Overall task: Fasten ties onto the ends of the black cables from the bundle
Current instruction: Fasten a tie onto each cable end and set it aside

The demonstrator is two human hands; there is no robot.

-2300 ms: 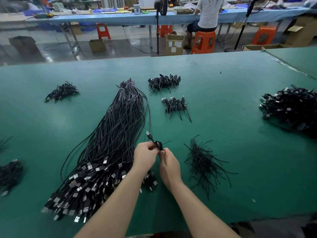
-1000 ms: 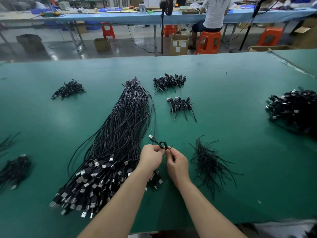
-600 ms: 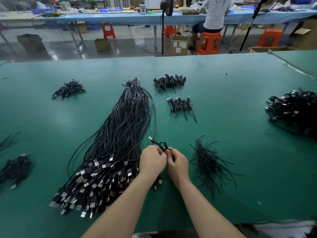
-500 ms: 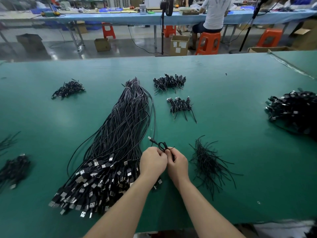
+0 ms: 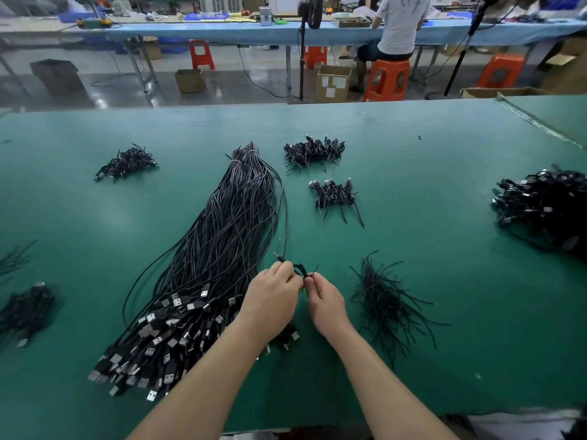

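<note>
A long bundle of black cables (image 5: 222, 242) lies on the green table (image 5: 413, 173), its USB plugs fanned out near the front edge. My left hand (image 5: 273, 296) pinches the looped end of one cable (image 5: 300, 268), whose small plug sticks out past my fingers. My right hand (image 5: 324, 301) grips a thin black tie wrapped around that loop, right beside the left hand. A loose pile of black ties (image 5: 386, 300) lies just right of my right hand.
Small heaps of tied cable ends sit at the back centre (image 5: 314, 150), mid centre (image 5: 335, 195), back left (image 5: 125, 163) and near left (image 5: 25, 309). A big cable heap (image 5: 546, 204) fills the right edge. A seated person (image 5: 397, 27) works beyond.
Both hands have stayed together at the same spot, working the tie around the cable loop. The view shifted slightly since the earliest frame.
</note>
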